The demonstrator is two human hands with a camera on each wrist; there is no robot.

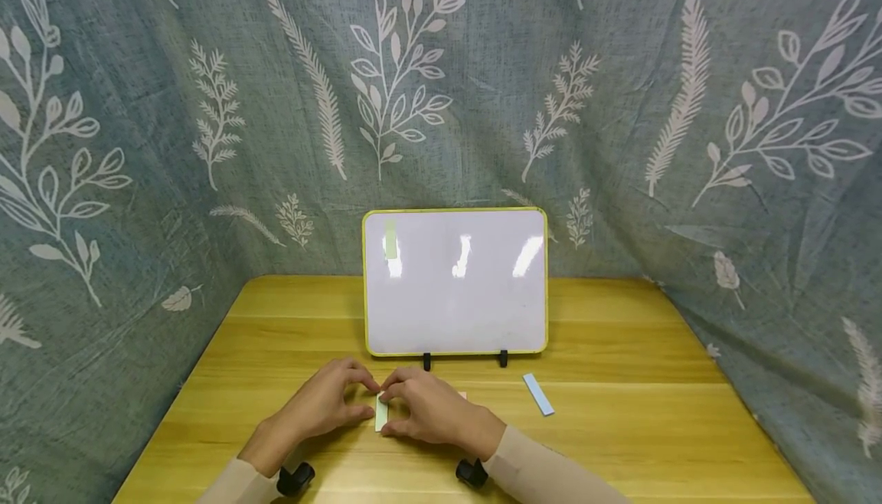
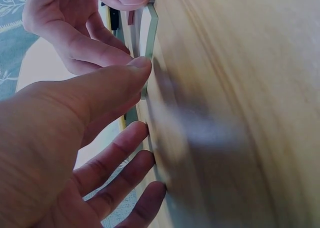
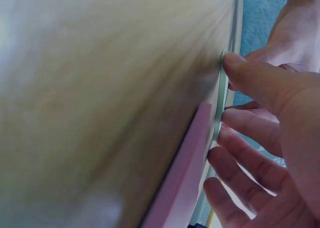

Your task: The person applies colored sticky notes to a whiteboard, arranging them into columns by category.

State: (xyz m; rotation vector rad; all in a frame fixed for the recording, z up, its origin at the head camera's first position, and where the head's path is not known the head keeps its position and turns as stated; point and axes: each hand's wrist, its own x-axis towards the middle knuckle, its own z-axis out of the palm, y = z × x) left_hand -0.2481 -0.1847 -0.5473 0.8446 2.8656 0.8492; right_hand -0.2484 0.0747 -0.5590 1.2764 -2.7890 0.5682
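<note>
A narrow pale-green sticky note pad [image 1: 382,415] lies on the table between both hands. The left hand [image 1: 332,399] holds it from the left, thumb and index finger at its edge. In the left wrist view, the left thumb [image 2: 127,77] touches the pad's side, with the other fingers spread below. The right hand [image 1: 437,410] grips the pad's two ends between thumb and index finger. A pink pad [image 3: 185,183] lies beside the green one, mostly covered by the right hand in the head view. To the right lies a light-blue pad [image 1: 538,394].
A whiteboard [image 1: 455,305] with a yellow frame stands behind the hands on black feet [image 1: 503,358]. One pale-green strip [image 1: 391,240] is on its upper left. The wooden table [image 1: 620,427] is bordered by a patterned grey-blue curtain [image 1: 482,90].
</note>
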